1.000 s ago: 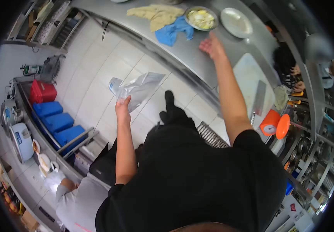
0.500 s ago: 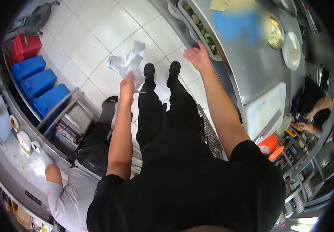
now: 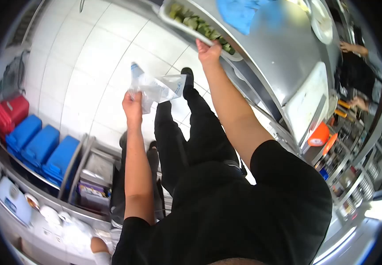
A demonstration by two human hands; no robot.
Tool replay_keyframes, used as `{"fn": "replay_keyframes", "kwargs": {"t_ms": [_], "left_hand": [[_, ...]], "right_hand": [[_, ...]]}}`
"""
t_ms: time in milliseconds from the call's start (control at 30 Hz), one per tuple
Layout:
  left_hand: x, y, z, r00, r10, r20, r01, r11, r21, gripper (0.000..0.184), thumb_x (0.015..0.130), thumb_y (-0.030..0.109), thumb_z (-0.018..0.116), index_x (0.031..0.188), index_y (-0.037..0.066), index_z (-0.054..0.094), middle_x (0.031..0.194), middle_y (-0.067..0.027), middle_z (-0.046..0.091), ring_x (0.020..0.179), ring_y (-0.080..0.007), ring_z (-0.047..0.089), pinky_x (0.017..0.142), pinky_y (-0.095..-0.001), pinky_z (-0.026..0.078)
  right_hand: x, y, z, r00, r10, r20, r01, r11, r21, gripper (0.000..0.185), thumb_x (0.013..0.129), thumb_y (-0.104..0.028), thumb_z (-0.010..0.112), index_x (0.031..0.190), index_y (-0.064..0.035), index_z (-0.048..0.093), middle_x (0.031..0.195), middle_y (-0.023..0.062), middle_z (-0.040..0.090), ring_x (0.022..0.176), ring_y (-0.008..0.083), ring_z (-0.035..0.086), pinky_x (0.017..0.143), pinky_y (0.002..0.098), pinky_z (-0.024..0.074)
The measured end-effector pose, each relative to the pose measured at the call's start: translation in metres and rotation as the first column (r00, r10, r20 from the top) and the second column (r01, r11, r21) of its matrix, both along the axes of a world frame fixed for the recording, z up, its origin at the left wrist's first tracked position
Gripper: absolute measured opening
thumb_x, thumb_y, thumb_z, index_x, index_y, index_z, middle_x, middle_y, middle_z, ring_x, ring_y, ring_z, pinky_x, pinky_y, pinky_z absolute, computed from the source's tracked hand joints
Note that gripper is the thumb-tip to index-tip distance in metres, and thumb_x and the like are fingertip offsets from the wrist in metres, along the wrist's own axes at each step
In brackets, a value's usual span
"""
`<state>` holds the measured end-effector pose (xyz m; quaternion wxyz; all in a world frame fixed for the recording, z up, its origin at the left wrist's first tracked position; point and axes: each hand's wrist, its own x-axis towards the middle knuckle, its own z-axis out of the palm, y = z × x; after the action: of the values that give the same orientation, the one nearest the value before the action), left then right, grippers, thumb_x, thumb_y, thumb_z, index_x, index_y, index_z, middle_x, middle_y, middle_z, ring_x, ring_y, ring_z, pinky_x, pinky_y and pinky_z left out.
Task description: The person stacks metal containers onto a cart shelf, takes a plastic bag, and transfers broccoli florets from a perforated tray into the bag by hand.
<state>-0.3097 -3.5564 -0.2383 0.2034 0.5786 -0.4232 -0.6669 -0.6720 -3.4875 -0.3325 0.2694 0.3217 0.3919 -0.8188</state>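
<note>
My left hand [image 3: 133, 106] is closed around a crumpled clear plastic bag [image 3: 149, 92] with blue print, held over the floor. The bag spreads out to the right of my fist, in front of my legs. At the counter's edge, my right hand [image 3: 209, 54] grips the near rim of a long white tray [image 3: 194, 33]. Chopped green vegetables [image 3: 204, 29] lie in that tray. My right fingertips are partly hidden by the rim.
The steel counter [image 3: 274, 57] on the right bears a blue cloth or bag [image 3: 237, 13], a white plate [image 3: 321, 22], and a cutting board [image 3: 307, 104] with a knife [image 3: 316, 115]. Blue bins [image 3: 61, 157] and a red bin [image 3: 12, 112] line the left. Other people are at both sides.
My right hand has gone from open in the air to the tray's rim. My view has turned and shifted. The bag in my left hand has swung and spread to the right.
</note>
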Motion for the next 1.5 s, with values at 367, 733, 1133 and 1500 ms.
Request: {"fn": "replay_keyframes", "kwargs": {"t_ms": [367,733,1133,1500], "left_hand": [[-0.157,-0.154,-0.084,0.736,-0.515,0.439,0.608,0.789,-0.094,0.08,0.092,0.069,0.059,0.106,-0.01,0.069,0.105,-0.0271,0.072,0.101,-0.0349,0.068,0.094,-0.0429,0.05],[-0.184,-0.097,-0.14,0.784,-0.572,-0.239,0.593,0.805,0.017,0.052,0.095,0.02,0.066,0.141,-0.003,0.054,0.126,-0.011,0.068,0.112,-0.0187,0.063,0.096,-0.0333,0.05],[0.108,-0.035,0.03,0.981,-0.196,-0.004,0.192,0.955,0.227,0.044,0.099,0.029,0.066,0.134,0.004,0.059,0.114,-0.0108,0.07,0.099,-0.0234,0.07,0.085,-0.0395,0.059],[0.121,-0.037,0.16,0.999,0.0,0.033,-0.002,0.997,0.077,0.043,0.1,0.028,0.065,0.133,0.002,0.06,0.111,-0.0125,0.07,0.094,-0.0241,0.071,0.077,-0.0389,0.06]], "right_hand": [[0.012,0.099,0.03,0.975,0.179,0.134,-0.19,0.979,0.079,0.031,0.09,-0.009,0.054,0.118,0.0025,0.053,0.124,0.0242,0.061,0.118,0.0435,0.062,0.104,0.0578,0.0542],[0.024,0.187,0.064,0.879,0.449,0.161,-0.464,0.883,0.073,0.031,0.092,-0.013,0.054,0.12,-0.0006,0.058,0.117,0.0172,0.066,0.111,0.0333,0.066,0.096,0.0499,0.0578],[0.189,0.177,0.149,0.678,0.664,0.314,-0.688,0.724,-0.045,0.035,0.089,-0.008,0.062,0.122,-0.0011,0.053,0.108,0.0129,0.061,0.096,0.0317,0.07,0.083,0.0554,0.0624],[0.191,0.148,0.259,0.536,0.843,-0.056,-0.832,0.515,-0.205,0.041,0.086,-0.01,0.064,0.126,-0.0028,0.059,0.112,0.0102,0.066,0.095,0.0232,0.068,0.076,0.0467,0.0627]]}}
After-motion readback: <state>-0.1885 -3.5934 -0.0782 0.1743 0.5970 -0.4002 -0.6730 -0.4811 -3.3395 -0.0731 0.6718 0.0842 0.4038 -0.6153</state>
